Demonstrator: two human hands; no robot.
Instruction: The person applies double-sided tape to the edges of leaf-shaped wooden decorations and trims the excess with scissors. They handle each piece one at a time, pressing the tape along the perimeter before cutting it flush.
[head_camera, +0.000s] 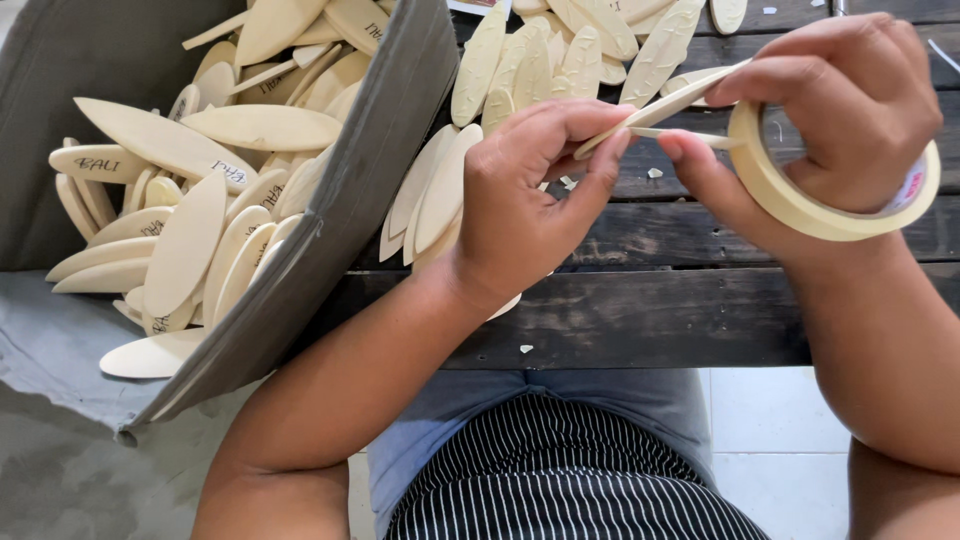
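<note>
My left hand (530, 190) pinches the end of a thin, pale leaf-shaped wooden piece (660, 105) between thumb and forefinger. My right hand (840, 95) grips the other end of that piece, and a roll of beige masking tape (800, 205) hangs around its fingers. A short strip of tape (690, 137) stretches from the roll toward my left fingertips. Both hands are above a dark wooden table (650, 310).
A grey bin (330, 230) at the left holds several pale wooden leaf shapes (190, 240), some with dark lettering. More such pieces (560, 50) are piled on the table behind my hands and under my left wrist (430, 195). Small chips lie on the planks.
</note>
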